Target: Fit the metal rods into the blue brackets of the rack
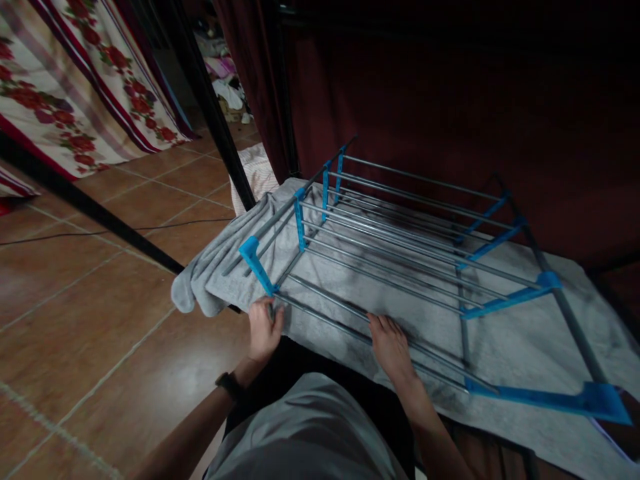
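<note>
As a slim metal tube (330,297) is gripped by the right hand (393,347), a blue-jointed rack (385,235) is set along the gray blanket's (525,347) near edge; the curled left hand's (264,331) hold is obscured.

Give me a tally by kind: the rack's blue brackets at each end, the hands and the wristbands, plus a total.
Left-end blue brackets: 4
Right-end blue brackets: 4
Left hand and right hand: 2
Wristband: 1
Total: 11

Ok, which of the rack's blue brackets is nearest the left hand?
The front bracket at the left end of the rack: its lower end sits just beyond the left hand; the others stand farther back or at the right end.
</note>
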### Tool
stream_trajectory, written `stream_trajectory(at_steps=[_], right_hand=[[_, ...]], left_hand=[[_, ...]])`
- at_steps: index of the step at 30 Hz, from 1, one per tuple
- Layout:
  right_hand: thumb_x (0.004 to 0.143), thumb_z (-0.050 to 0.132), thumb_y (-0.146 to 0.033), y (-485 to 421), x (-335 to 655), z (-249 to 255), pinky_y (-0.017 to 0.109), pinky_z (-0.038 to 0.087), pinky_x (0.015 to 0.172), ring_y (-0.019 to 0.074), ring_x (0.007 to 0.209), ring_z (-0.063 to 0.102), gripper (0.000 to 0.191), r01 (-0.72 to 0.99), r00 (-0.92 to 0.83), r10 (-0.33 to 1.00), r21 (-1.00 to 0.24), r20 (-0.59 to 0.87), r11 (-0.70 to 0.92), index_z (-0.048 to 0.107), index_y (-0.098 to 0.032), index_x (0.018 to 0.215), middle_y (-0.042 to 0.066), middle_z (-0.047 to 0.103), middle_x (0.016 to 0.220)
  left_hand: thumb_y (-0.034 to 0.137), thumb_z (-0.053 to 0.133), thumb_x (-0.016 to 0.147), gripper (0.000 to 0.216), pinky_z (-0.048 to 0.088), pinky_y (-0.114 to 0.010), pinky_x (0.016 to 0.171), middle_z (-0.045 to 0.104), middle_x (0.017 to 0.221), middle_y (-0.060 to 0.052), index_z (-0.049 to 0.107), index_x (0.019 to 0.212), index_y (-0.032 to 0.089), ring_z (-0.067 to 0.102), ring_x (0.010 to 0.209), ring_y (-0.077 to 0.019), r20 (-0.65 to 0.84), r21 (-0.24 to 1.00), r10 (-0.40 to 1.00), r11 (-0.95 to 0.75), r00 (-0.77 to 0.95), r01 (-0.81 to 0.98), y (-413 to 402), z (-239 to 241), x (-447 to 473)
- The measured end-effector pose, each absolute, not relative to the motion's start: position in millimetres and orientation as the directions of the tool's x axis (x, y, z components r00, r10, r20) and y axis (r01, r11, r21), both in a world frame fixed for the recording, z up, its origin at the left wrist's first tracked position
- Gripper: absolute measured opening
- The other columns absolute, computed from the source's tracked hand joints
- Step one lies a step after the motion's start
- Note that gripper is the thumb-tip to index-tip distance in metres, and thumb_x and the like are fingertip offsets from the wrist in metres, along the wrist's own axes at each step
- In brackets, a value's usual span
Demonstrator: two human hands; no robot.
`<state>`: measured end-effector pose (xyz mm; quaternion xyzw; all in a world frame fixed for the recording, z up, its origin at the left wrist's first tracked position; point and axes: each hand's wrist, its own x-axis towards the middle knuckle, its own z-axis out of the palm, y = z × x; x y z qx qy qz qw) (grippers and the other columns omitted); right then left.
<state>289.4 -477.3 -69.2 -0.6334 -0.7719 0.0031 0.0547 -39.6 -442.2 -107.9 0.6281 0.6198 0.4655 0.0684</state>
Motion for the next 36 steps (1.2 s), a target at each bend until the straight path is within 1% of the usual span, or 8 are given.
stream_trajectory(at_steps=[2,5,8,13,19,25,29,36], right_hand=[[0.098,0.039,-0.014,-476.4,290.0,-67.9,0.035,0.045,0.095,0.0211,0.105,0.063,0.039,0.977,-0.192,0.978,-0.080,0.080,0.198,0.054,-0.021,0.133,0.010,0.068,0.115],[0.100,0.036,-0.016,-475.6,290.6,-64.6,0.034,0.045,0.095,0.0210,0.106,0.063,0.038,0.976,-0.194,0.978,-0.082,0.081,0.201,0.054,-0.020,0.134,0.011,0.068,0.116],[0.100,0.035,-0.017,-474.5,290.6,-62.4,0.034,0.046,0.092,0.0206,0.105,0.064,0.039,0.978,-0.186,0.980,-0.083,0.074,0.192,0.054,-0.020,0.134,0.010,0.068,0.118],[0.101,0.036,-0.021,-472.5,287.6,-59.4,0.034,0.047,0.091,0.0212,0.104,0.064,0.038,0.981,-0.149,0.989,-0.119,0.022,0.150,0.057,-0.020,0.132,0.011,0.068,0.116],[0.101,0.035,-0.021,-470.5,283.1,-41.9,0.035,0.045,0.095,0.0212,0.107,0.061,0.037,0.978,-0.100,0.994,-0.187,-0.034,0.092,0.057,-0.023,0.131,0.009,0.067,0.117],[0.097,0.037,-0.013,-460.6,293.5,-38.2,0.035,0.044,0.096,0.0196,0.107,0.059,0.037,0.970,-0.113,0.992,-0.223,-0.063,0.097,0.055,-0.022,0.128,0.008,0.066,0.117],[0.097,0.039,-0.014,-460.4,296.3,-41.8,0.035,0.046,0.094,0.0205,0.106,0.059,0.033,0.970,-0.117,0.992,-0.220,-0.042,0.105,0.056,-0.021,0.125,0.007,0.065,0.114],[0.099,0.038,-0.017,-459.4,298.3,-47.4,0.035,0.046,0.092,0.0208,0.104,0.059,0.027,0.970,-0.139,0.990,-0.204,-0.026,0.131,0.057,-0.018,0.118,0.007,0.065,0.115]], left_hand=[[0.031,0.055,0.094,0.032,0.042,-0.051,0.104,0.058,0.123,-0.015,0.054,0.123,0.019,0.052,0.120,-0.0310,0.513,0.505,0.856,-0.367,0.071,0.781,-446.0,-106.8,-31.7],[0.027,0.049,0.098,0.031,0.036,-0.052,0.111,0.059,0.129,-0.011,0.057,0.127,0.024,0.050,0.126,-0.0291,0.393,0.332,0.808,-0.570,0.439,0.752,-434.3,-102.2,-18.5],[0.021,0.041,0.100,0.032,0.037,-0.051,0.110,0.063,0.124,-0.011,0.060,0.125,0.023,0.055,0.121,-0.0272,0.242,0.258,0.751,-0.661,0.615,0.705,-416.5,-98.6,-10.3],[0.027,0.042,0.099,0.032,0.048,-0.050,0.095,0.066,0.112,-0.015,0.064,0.120,0.021,0.061,0.107,-0.0318,0.125,0.270,0.729,-0.678,0.673,0.684,-400.0,-99.2,-12.0],[0.033,0.048,0.096,0.028,0.048,-0.048,0.091,0.070,0.102,-0.011,0.069,0.113,0.028,0.064,0.098,-0.0314,0.231,0.382,0.720,-0.686,0.654,0.620,-391.6,-116.7,-23.2],[0.042,0.039,0.096,0.036,0.050,-0.045,0.084,0.072,0.102,-0.007,0.070,0.109,0.028,0.065,0.096,-0.0310,0.285,0.219,0.666,-0.745,0.689,0.630,-375.0,-130.5,-25.8],[0.043,0.034,0.097,0.038,0.052,-0.044,0.082,0.072,0.101,-0.006,0.068,0.107,0.030,0.065,0.095,-0.0291,0.263,0.203,0.652,-0.758,0.711,0.620,-375.7,-123.0,-22.2],[0.042,0.033,0.097,0.035,0.052,-0.047,0.087,0.069,0.104,-0.002,0.062,0.114,0.035,0.063,0.099,-0.0284,0.225,0.205,0.657,-0.754,0.720,0.624,-375.3,-124.6,-22.6]])
